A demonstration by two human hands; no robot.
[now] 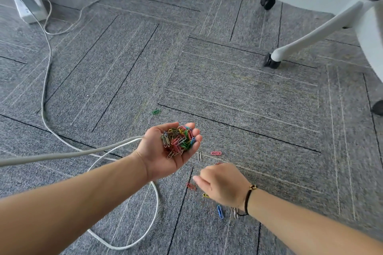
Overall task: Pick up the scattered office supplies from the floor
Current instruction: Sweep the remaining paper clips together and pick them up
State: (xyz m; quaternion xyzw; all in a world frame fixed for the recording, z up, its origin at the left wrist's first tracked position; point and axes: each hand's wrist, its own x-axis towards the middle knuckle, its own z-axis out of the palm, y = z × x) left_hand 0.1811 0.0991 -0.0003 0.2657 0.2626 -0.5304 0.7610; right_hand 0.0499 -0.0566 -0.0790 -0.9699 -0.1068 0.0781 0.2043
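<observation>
So we've got a decent haul going: our left hand [165, 149] is palm up and cupped, fingers curled a bit around a heap of clips [178, 138] in all colours. Our right hand [222, 184] is down low over the carpet [238, 93], back of the hand to the camera, thumb poking left. Can't tell if it's actually pinching anything, since the fingertips are hidden underneath.

What's still on the floor, as far as we can see: a red clip [191, 186] just beside the right thumb, a yellow clip [205, 195] half tucked under the hand, a blue clip [220, 211] near the wrist, a silver clip [199, 155] and a pink clip [216, 153] just past the cupped hand, and a green clip [156, 112] off on its own farther out. There's something silvery by the bracelet [247, 201] too, probably another clip, but it's blurry.

Tips for doing this bit well, imo: clips lie flat in carpet pile, so we'd slide a nail under one end and tip it up rather than pinching straight down. Clear the near cluster first, then do the green straggler last. Keep the left palm level and low, right next to the picking hand, because that pile is already heaped and a tilt would dump it. Also watch the white cable [44, 80] looping under the left arm, easy to snag.
</observation>
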